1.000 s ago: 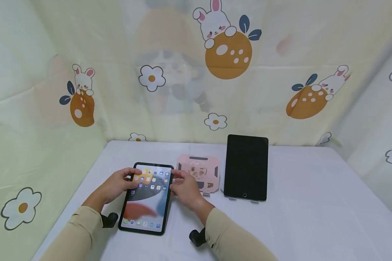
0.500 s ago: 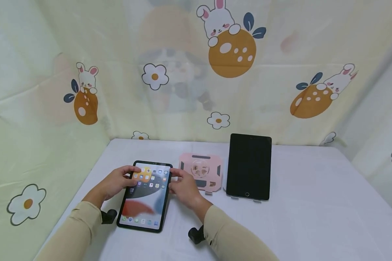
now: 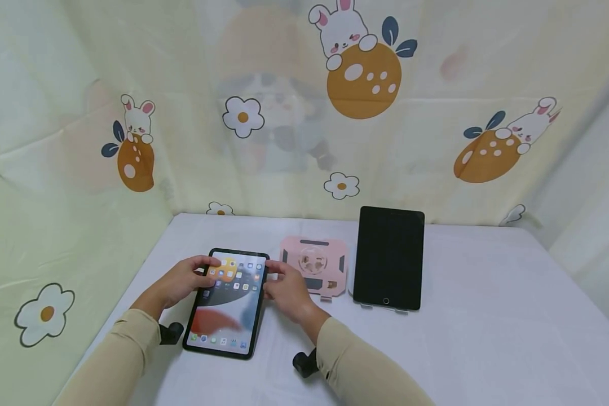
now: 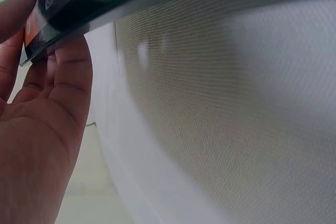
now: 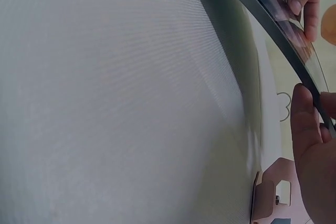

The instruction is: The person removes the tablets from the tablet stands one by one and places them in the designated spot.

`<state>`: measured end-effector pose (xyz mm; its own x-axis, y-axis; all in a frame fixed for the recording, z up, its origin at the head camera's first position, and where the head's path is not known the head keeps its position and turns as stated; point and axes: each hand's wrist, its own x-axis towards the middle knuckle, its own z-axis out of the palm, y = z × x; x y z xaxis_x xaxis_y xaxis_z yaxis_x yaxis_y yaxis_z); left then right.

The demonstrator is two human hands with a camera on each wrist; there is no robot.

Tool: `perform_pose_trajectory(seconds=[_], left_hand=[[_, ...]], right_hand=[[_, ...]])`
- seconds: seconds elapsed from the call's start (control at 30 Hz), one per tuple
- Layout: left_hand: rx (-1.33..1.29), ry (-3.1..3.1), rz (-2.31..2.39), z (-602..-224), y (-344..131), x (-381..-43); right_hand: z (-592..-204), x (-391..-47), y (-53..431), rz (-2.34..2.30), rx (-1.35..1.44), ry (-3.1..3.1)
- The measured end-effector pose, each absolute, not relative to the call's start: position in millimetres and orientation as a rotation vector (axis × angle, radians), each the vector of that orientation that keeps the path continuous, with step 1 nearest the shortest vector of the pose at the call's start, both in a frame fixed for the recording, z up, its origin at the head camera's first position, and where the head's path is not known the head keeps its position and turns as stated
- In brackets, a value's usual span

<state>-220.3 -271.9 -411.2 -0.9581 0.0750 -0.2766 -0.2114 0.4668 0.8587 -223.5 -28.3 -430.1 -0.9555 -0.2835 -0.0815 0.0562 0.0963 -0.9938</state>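
Observation:
A lit tablet with app icons on its screen is held by its upper part in both hands, tilted above the tabletop. My left hand grips the left edge, thumb on the front and fingers partly behind, as the left wrist view shows. On the opposite edge, my right hand pinches the frame. In the right wrist view, a gap separates the tablet's rim from the cloth. Just right of that hand, a pink tablet stand with cutouts and a small front lip lies on the table.
A second tablet, its screen dark, leans on a stand with clear lips at the right. White cloth covers the table. A patterned curtain hangs behind and along both sides.
The head view has shifted slightly, so the stand and dark tablet appear a little further right. Both hands keep the same hold on the lit tablet, with hardly any movement.

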Motion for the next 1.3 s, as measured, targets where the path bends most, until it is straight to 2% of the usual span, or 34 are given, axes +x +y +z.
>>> perform_pose_trajectory(seconds=[1.3], left_hand=[[-0.135,2.420,1.552,-421,-266,-214]], right_hand=[[-434,-218,-21,-1.790,-0.251,2.248]])
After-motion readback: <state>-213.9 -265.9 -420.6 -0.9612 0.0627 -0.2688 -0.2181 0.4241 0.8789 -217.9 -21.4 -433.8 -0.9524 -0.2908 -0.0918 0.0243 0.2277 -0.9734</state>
